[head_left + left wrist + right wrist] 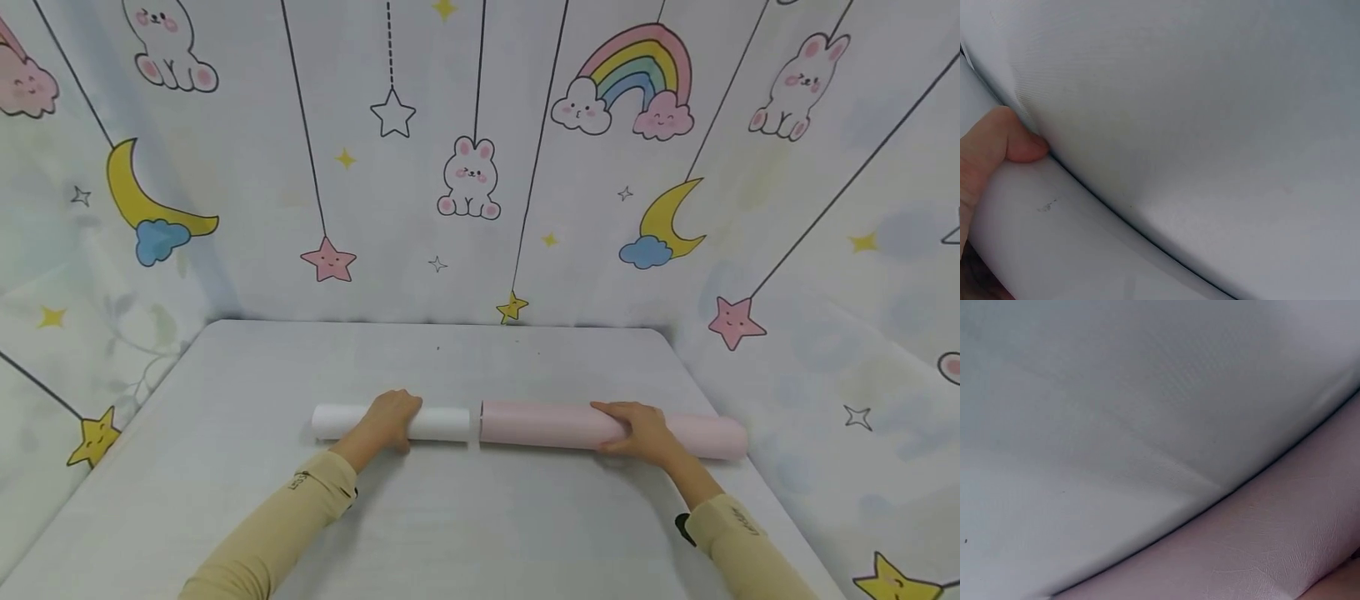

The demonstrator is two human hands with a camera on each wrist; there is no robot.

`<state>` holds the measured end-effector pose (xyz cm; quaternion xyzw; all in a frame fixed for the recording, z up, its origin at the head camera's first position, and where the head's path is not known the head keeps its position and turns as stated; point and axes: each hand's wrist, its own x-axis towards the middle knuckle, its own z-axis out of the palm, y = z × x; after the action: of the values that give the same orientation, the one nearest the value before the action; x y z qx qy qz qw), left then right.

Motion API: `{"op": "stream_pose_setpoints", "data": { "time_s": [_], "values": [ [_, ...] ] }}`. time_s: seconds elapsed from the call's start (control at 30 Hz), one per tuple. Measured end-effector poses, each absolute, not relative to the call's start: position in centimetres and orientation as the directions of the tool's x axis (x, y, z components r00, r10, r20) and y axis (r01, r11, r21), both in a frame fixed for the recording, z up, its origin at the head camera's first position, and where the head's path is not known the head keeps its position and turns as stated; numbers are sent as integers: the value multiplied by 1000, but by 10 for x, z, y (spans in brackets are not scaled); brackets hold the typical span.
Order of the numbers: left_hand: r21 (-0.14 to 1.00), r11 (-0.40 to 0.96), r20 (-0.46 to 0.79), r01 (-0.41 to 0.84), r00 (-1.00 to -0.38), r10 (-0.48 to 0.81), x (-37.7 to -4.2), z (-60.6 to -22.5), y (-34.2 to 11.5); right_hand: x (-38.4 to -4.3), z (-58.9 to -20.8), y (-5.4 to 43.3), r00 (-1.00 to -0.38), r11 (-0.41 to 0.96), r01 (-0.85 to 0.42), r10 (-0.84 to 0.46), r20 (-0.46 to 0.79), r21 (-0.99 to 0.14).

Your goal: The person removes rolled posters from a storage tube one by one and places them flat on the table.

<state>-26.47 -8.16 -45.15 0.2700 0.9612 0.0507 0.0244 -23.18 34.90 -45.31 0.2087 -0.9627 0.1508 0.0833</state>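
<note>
A narrow white roll (442,424) lies crosswise on the table, left of a thicker pink roll (540,425). A small gap separates their facing ends. My left hand (390,419) grips the white roll near its middle from above. In the left wrist view the thumb (997,140) bends over the white roll (1091,231), which has a small grey smudge. Right of the gap, my right hand (643,432) holds the pink roll with fingers on its far side and thumb on the near side. The right wrist view shows mostly wrinkled pink roll (1260,531); the fingers are hidden there.
Both rolls lie on a white-covered table (465,525). Behind it and at its sides hangs a white curtain (420,225) printed with rabbits, moons, stars and a rainbow. The pink roll's right end reaches the table's right edge.
</note>
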Motion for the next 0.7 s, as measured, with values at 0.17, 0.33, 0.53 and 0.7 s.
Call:
{"op": "stream_pose_setpoints", "data": {
  "time_s": [0.17,0.33,0.53,0.7],
  "values": [
    [97,846,-21,524,-849,528,-264,-453,-82,-233,-455,356,-915,876,-396,-354,192,-276],
    [84,839,-4,538,-841,541,-263,-453,-83,-235,-454,357,-920,877,-384,-339,195,-290],
    [67,836,1,545,-838,546,-263,-453,-82,-240,-456,355,-933,897,-348,-303,193,-272],
    [70,842,-5,535,-844,536,-263,-453,-80,-245,-458,354,-937,908,-326,-275,213,-262]
  ]
}}
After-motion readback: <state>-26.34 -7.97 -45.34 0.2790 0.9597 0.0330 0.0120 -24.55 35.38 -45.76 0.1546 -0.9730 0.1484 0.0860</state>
